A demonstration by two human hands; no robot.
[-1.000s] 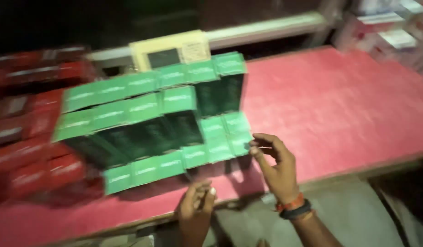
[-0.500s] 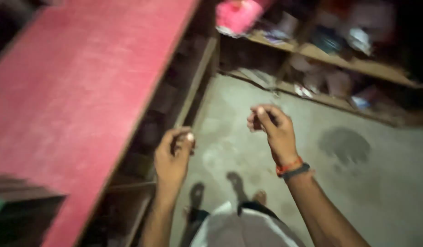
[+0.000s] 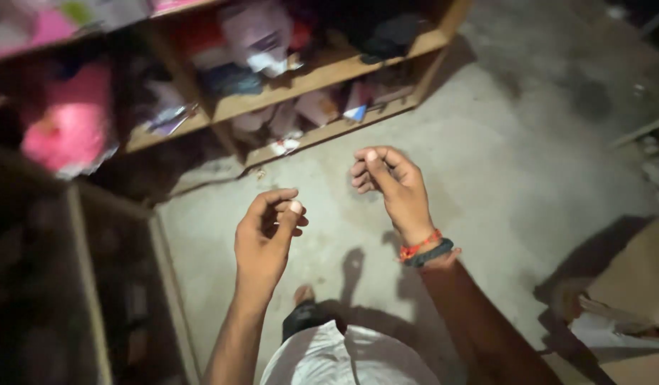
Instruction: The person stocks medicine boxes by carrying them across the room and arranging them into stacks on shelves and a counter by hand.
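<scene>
My left hand (image 3: 265, 239) hangs in the air over a grey concrete floor (image 3: 500, 164), its fingers curled loosely with the thumb against the forefinger and nothing in it. My right hand (image 3: 390, 185) is raised a little farther out, fingers also curled in, empty. An orange and a dark band (image 3: 425, 249) circle the right wrist. My own foot (image 3: 303, 294) and white garment show below the hands.
Wooden shelves (image 3: 322, 71) run across the top, packed with pink, white and dark packets. A dark wooden frame (image 3: 87, 271) stands at the left. A brown cardboard box (image 3: 632, 285) sits at the right edge of the floor.
The view has swung away from the red table and the stack of green boxes to the floor and shelves. Both hands stay raised and curled, with nothing taken up.
</scene>
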